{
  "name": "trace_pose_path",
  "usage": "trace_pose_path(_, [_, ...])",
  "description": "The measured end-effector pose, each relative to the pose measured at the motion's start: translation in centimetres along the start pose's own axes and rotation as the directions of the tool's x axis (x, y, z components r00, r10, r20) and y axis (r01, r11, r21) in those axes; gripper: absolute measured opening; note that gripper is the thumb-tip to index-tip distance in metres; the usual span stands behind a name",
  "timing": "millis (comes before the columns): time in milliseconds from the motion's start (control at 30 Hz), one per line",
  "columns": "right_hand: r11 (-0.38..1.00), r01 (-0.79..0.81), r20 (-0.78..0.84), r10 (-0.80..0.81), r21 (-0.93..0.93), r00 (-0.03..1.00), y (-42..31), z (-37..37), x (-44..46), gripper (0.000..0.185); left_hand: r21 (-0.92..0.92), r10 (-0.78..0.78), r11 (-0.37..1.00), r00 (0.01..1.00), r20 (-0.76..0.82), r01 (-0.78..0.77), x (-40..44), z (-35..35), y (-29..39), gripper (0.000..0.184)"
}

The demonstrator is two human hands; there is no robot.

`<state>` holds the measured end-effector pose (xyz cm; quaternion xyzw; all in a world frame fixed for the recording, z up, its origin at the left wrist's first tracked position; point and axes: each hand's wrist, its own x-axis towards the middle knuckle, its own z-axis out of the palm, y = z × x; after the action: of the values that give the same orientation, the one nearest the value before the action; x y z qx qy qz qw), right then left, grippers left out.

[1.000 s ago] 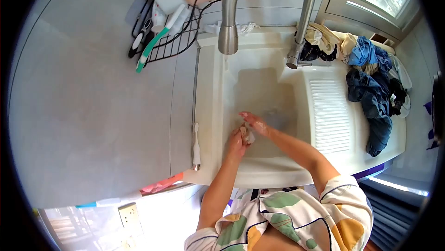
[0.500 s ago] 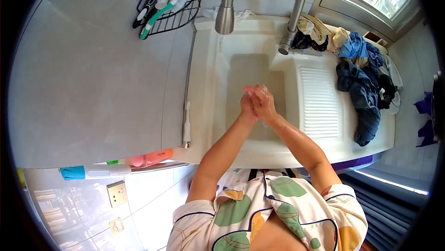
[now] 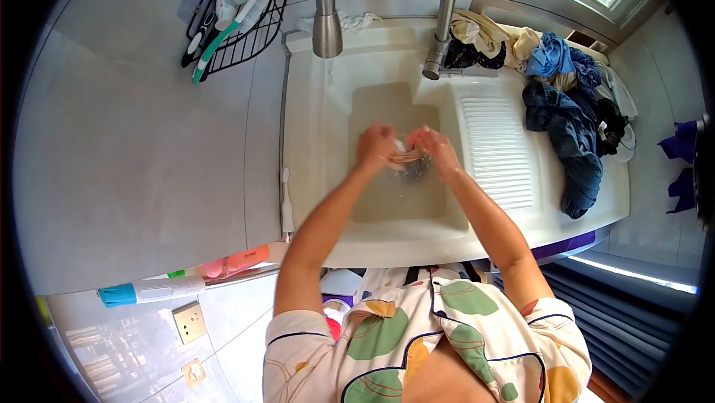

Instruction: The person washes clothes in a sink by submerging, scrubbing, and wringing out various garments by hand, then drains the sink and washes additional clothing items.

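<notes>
Over the sink basin [image 3: 395, 205], which holds cloudy water, my left hand [image 3: 376, 147] and my right hand [image 3: 439, 152] are a short way apart. Between them, at the water's surface, is a small pale and brownish piece of wet cloth [image 3: 404, 156]; its exact kind is blurred. The left fingers are curled down on its left side. On its right end the right fingers close in a pinch, partly smeared by motion. Ripples and bubbles show in the water just below the cloth.
A metal faucet [image 3: 441, 49] with its hanging spout [image 3: 328, 35] rises behind the basin. The ribbed washboard [image 3: 497, 153] lies to the right, with jeans [image 3: 570, 150] and other clothes beyond. At left are a white toothbrush [image 3: 287, 202] and a wire rack [image 3: 249, 53] holding a green-handled brush [image 3: 223, 42].
My hands were pressed together over the basin; now they have parted, with the cloth showing between them. The view has shifted slightly, so the sink appears further left.
</notes>
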<state>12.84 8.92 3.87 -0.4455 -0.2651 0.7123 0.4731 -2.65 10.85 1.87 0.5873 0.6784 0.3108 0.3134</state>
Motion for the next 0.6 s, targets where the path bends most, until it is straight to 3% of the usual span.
trace_pose_path(33, [0.944, 0.104, -0.022, -0.117, -0.313, 0.993, 0.5, -1.1, -0.2, 0.026, 0.131, -0.005, 0.991, 0.999, -0.051, 0.012, 1.1, -2.8, 0.1, 0.024])
trace_pose_path(67, [0.783, 0.178, -0.011, -0.23, -0.595, 0.973, 0.9, -2.3, -0.6, 0.022, 0.329, 0.087, 0.942, 0.995, -0.057, -0.063, 1.9, -6.2, 0.2, 0.022])
trace_pose_path(100, [0.787, 0.175, -0.022, -0.232, -0.591, 0.972, 1.3, -3.4, -1.1, 0.022, 0.417, 0.071, 0.909, 0.987, -0.144, -0.004, 3.1, -8.3, -0.1, 0.023])
trace_pose_path(133, [0.597, 0.247, 0.042, -0.335, -0.763, 0.941, 1.6, -4.5, -1.7, 0.016, 0.691, 0.217, 0.723, 0.949, -0.228, 0.0, 3.8, -10.6, 0.3, 0.028])
trace_pose_path(167, [0.362, 0.295, 0.131, -0.413, -0.885, 0.901, 1.9, -5.3, -2.3, 0.01, 0.825, 0.3, 0.566, 0.933, -0.199, -0.006, 3.7, -12.6, 0.3, 0.032])
trace_pose_path(200, [0.361, 0.292, 0.128, -0.414, -0.886, 0.901, 2.1, -5.6, -2.9, 0.01, 0.923, 0.377, 0.385, 0.913, -0.156, -0.001, 3.5, -14.2, -0.1, 0.037])
trace_pose_path(233, [0.244, 0.379, 0.25, -0.43, -0.893, 0.867, 2.2, -5.8, -3.5, 0.008, 0.923, 0.379, 0.385, 0.913, -0.154, -0.004, 3.6, -14.8, -1.5, 0.037])
trace_pose_path(267, [0.125, 0.459, 0.368, -0.432, -0.88, 0.824, 2.4, -6.0, -4.0, 0.01, 0.919, 0.315, 0.384, 0.948, -0.046, -0.083, 3.8, -14.8, -3.9, 0.045])
trace_pose_path(300, [0.129, 0.455, 0.362, -0.434, -0.881, 0.825, 2.7, -6.3, -4.4, 0.01, 0.908, 0.248, 0.387, 0.966, 0.066, -0.162, 4.1, -14.6, -6.4, 0.055])
trace_pose_path(333, [0.047, 0.493, 0.426, -0.437, -0.869, 0.792, 3.2, -6.7, -4.9, 0.009, 0.836, 0.306, 0.506, 0.951, 0.054, -0.21, 4.3, -14.3, -8.8, 0.063])
trace_pose_path(367, [-0.037, 0.526, 0.487, -0.438, -0.85, 0.755, 3.4, -6.9, -5.0, 0.009, 0.836, 0.311, 0.503, 0.948, 0.062, -0.219, 4.5, -14.2, -8.2, 0.063])
trace_pose_path(433, [-0.045, 0.541, 0.507, -0.419, -0.84, 0.753, 3.1, -7.3, -5.1, 0.008, 0.859, 0.14, 0.501, 0.99, 0.035, -0.101, 4.1, -14.1, -6.0, 0.064])
trace_pose_path(533, [-0.007, 0.555, 0.511, -0.401, -0.832, 0.76, 2.7, -7.7, -4.9, 0.008, 0.85, 0.128, 0.526, 0.989, -0.07, -0.008, 3.8, -13.8, -2.6, 0.06])
trace_pose_path(567, [0.043, 0.546, 0.486, -0.403, -0.837, 0.776, 2.3, -7.6, -4.8, 0.009, 0.851, 0.131, 0.525, 0.989, -0.067, -0.012, 4.0, -13.7, -2.0, 0.06])
trace_pose_path(600, [0.046, 0.543, 0.481, -0.405, -0.839, 0.777, 2.0, -7.5, -4.6, 0.009, 0.822, 0.33, 0.556, 0.941, -0.082, -0.123, 4.3, -13.5, -1.4, 0.054])
